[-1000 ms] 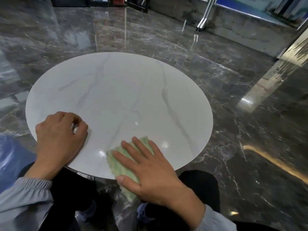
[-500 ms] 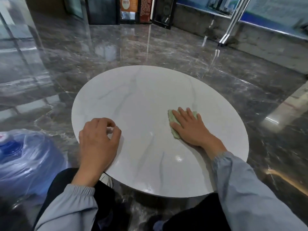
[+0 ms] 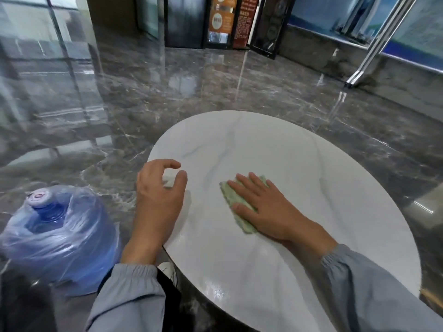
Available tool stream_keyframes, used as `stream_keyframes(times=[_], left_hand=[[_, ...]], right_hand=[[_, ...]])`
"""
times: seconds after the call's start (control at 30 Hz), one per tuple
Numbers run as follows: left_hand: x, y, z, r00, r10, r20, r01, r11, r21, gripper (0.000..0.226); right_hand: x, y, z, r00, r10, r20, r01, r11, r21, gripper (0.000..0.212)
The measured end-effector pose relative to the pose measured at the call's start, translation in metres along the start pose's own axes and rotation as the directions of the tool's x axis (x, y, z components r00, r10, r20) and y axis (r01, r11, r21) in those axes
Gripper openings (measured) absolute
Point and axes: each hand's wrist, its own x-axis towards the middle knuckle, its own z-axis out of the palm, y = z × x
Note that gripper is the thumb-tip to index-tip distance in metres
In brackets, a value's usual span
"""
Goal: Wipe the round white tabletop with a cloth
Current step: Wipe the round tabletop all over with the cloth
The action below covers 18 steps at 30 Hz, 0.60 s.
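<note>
The round white tabletop with faint grey veins fills the right half of the head view. A folded pale green cloth lies on it left of centre. My right hand presses flat on the cloth with straight fingers spread, covering most of it. My left hand rests at the table's left edge, its fingers loosely curled with the tips on the surface and nothing in them.
A large blue water bottle wrapped in clear plastic stands on the floor close to the table's left. The floor is glossy dark marble. Dark display stands and a low wall lie at the back.
My right hand slid the cloth from the near edge out across the table, then left toward my other hand. The view swung left, bringing the water bottle in. The left hand stayed put.
</note>
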Motion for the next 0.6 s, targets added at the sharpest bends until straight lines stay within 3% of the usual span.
stream_keyframes(times=[0.13,0.2,0.33,0.43,0.6], left_hand=[[0.018,-0.014,-0.007,0.996,-0.090,-0.027,0.083,0.980,-0.179,0.014],[0.024,-0.020,-0.009,0.997,-0.071,-0.024,0.066,0.985,-0.159,0.012],[0.032,-0.028,-0.011,0.997,-0.075,-0.019,0.069,0.973,-0.221,0.017],[0.034,-0.031,-0.013,0.998,-0.055,-0.030,0.042,0.941,-0.336,0.028],[0.035,-0.040,-0.013,0.999,-0.033,-0.040,0.014,0.917,-0.398,0.035]], right_hand=[[0.056,0.045,-0.011,0.965,0.260,-0.042,-0.260,0.965,-0.009,0.063],[0.077,0.034,-0.011,0.960,0.277,-0.045,-0.278,0.960,-0.016,0.063],[0.070,-0.047,0.003,0.998,-0.068,0.001,0.068,0.995,-0.071,0.062],[0.029,-0.101,0.011,0.949,-0.313,0.041,0.316,0.946,-0.073,0.063],[0.026,-0.095,0.007,0.934,-0.348,0.080,0.352,0.935,-0.040,0.064]])
